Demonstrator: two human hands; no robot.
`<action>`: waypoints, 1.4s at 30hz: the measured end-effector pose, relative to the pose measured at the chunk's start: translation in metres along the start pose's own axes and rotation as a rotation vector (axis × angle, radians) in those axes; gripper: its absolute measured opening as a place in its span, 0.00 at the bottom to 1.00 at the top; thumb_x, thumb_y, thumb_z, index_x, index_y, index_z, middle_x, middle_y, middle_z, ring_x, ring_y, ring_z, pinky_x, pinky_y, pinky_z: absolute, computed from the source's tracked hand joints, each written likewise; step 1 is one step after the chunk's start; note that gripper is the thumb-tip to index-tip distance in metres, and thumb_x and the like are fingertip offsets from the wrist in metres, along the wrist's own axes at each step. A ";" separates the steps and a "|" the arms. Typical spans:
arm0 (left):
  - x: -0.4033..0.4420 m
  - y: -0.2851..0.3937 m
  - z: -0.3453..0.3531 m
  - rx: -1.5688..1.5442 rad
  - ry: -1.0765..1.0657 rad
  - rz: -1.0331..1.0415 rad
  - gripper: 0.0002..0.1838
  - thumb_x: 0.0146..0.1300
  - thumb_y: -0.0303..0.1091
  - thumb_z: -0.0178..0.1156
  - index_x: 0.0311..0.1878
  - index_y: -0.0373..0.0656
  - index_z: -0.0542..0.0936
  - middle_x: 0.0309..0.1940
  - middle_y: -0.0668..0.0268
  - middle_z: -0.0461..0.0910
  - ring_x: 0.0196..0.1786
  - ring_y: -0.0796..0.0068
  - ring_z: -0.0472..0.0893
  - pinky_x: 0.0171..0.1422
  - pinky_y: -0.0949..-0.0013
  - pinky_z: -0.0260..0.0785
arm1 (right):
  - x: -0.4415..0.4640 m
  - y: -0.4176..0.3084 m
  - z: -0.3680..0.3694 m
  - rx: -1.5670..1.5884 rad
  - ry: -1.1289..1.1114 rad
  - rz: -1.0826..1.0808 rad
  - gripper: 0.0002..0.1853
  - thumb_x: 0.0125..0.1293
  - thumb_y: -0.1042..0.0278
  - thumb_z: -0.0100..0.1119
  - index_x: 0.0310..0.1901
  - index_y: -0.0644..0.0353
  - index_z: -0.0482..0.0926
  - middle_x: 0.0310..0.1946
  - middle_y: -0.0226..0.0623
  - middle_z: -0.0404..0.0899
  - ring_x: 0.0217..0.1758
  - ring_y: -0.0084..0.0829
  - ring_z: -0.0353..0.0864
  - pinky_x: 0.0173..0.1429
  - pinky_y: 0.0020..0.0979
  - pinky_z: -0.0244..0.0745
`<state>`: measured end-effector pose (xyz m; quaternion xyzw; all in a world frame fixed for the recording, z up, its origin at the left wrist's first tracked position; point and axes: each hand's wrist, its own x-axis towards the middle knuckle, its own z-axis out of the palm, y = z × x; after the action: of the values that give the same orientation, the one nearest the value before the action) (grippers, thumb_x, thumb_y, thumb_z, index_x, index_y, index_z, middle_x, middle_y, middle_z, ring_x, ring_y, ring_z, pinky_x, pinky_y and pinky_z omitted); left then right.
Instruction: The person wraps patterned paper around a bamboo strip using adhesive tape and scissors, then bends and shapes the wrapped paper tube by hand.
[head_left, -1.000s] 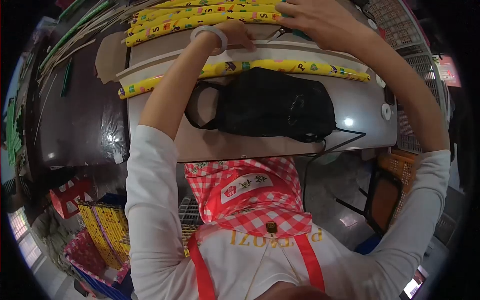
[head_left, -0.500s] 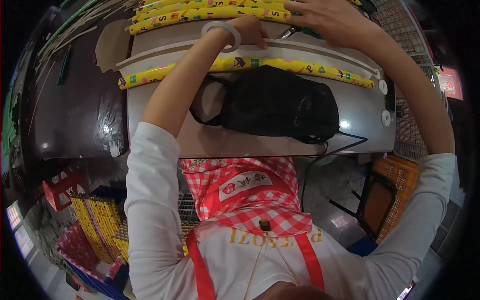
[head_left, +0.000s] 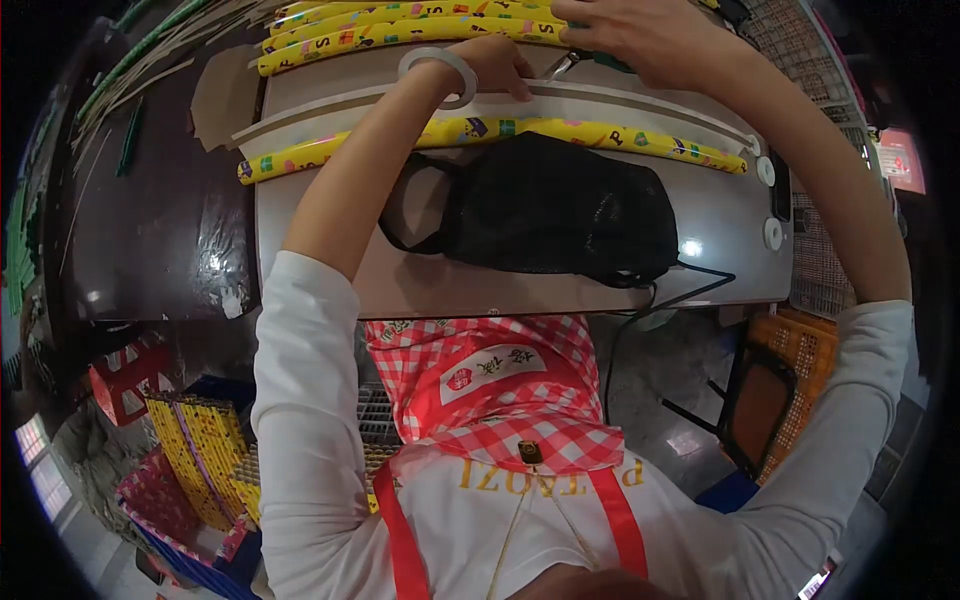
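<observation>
My left hand (head_left: 490, 62) reaches over the back of the table, fingers apart, thumb tip at a long pale strip (head_left: 650, 100). A white ring (head_left: 462, 66), like a tape roll, circles that wrist. My right hand (head_left: 640, 40) holds scissors (head_left: 566, 66) with a dark green handle, mostly hidden under the palm. Its fingertips touch a yellow printed roll (head_left: 400, 32), one of several lying side by side at the back. Another yellow printed roll (head_left: 690, 150) lies nearer me, behind a black mesh-like bag (head_left: 560, 205) with straps.
Two small white discs (head_left: 772, 235) and a dark phone-like object sit at the table's right edge (head_left: 740, 270). Brown cardboard (head_left: 225, 95) and thin strips lie left. A dark cable hangs over the front. Below are a bin (head_left: 190, 530) with yellow-patterned pieces and an orange crate.
My right hand and the scissors have shifted slightly left along the yellow rolls. My left hand stays nearly in place by the pale strip.
</observation>
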<state>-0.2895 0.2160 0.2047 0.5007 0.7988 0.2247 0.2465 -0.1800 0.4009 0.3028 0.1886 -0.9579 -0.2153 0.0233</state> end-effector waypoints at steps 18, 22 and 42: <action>-0.002 0.000 0.001 -0.044 0.006 -0.022 0.21 0.50 0.39 0.67 0.48 0.44 0.80 0.40 0.62 0.82 0.41 0.70 0.79 0.51 0.69 0.68 | 0.005 -0.017 -0.017 0.076 -0.098 0.082 0.24 0.53 0.68 0.60 0.55 0.50 0.71 0.46 0.38 0.70 0.49 0.37 0.72 0.52 0.37 0.68; -0.003 0.003 -0.001 0.094 0.013 0.002 0.21 0.50 0.41 0.66 0.48 0.45 0.81 0.39 0.62 0.82 0.40 0.71 0.80 0.50 0.69 0.69 | 0.006 -0.018 -0.020 0.092 -0.118 0.100 0.24 0.53 0.68 0.60 0.55 0.50 0.71 0.46 0.38 0.70 0.49 0.37 0.72 0.52 0.37 0.68; -0.001 0.006 -0.003 0.083 0.001 -0.022 0.22 0.48 0.41 0.68 0.47 0.44 0.81 0.40 0.62 0.82 0.40 0.70 0.80 0.49 0.68 0.70 | 0.018 -0.028 -0.041 0.166 -0.213 0.196 0.25 0.53 0.68 0.61 0.55 0.49 0.71 0.47 0.38 0.70 0.49 0.37 0.72 0.51 0.38 0.69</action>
<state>-0.2873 0.2168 0.2110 0.5016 0.8130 0.1888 0.2275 -0.1813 0.3540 0.3272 0.0716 -0.9833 -0.1508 -0.0732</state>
